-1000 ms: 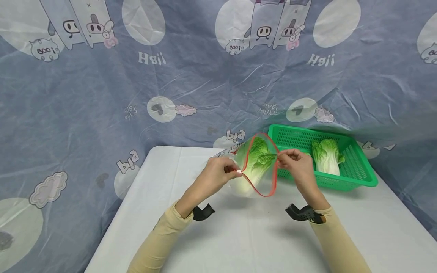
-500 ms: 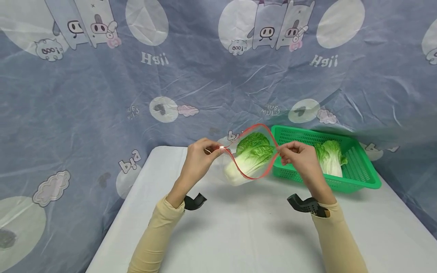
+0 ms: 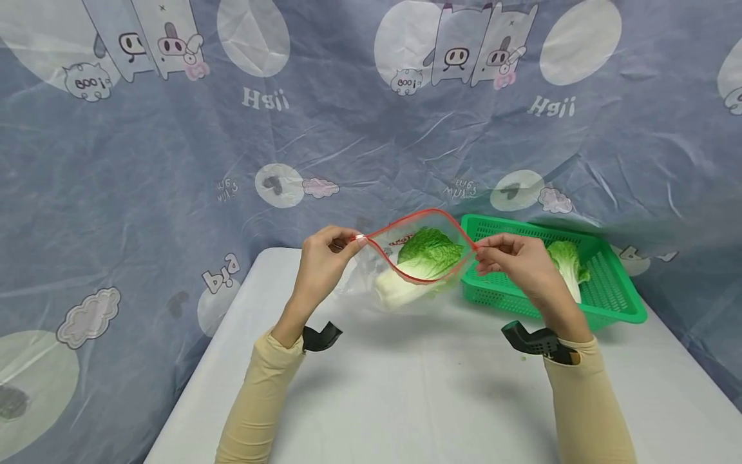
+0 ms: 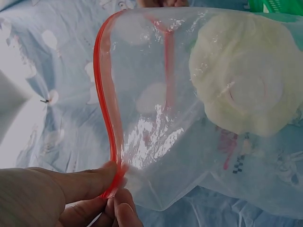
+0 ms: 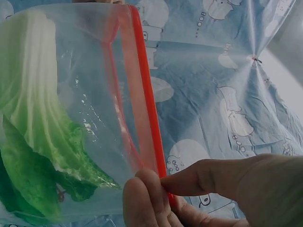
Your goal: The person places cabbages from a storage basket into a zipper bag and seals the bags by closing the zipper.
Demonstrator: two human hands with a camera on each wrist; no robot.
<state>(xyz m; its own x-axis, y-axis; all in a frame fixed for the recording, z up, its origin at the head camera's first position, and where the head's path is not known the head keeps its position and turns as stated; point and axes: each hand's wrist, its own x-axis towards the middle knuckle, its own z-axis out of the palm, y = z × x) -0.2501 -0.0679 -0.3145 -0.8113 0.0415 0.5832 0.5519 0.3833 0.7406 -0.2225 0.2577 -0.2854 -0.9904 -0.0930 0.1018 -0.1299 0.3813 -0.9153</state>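
A clear zip bag [image 3: 362, 283] with a red zip rim hangs between the two hands, its mouth spread in an oval. Inside lies a napa cabbage [image 3: 426, 254], pale base to the left and green leaves to the right in the head view. The left hand [image 3: 323, 261] pinches the rim's left corner beside a white slider. At the right corner, the right hand [image 3: 522, 264] pinches the rim between thumb and fingers. Through the film in the left wrist view the cabbage's round base [image 4: 248, 80] shows; its leaves [image 5: 42, 156] show in the right wrist view.
Behind the right hand stands a green perforated basket [image 3: 614, 283] holding another napa cabbage [image 3: 568, 261], partly covered by that hand. A white table [image 3: 406, 399] lies below, with a patterned grey-blue cloth [image 3: 348, 129] hanging behind it.
The left hand has moved left and up, and the right hand slightly right and up. The bag's mouth has stretched wider and flatter, and the cabbage inside has tilted more sideways.
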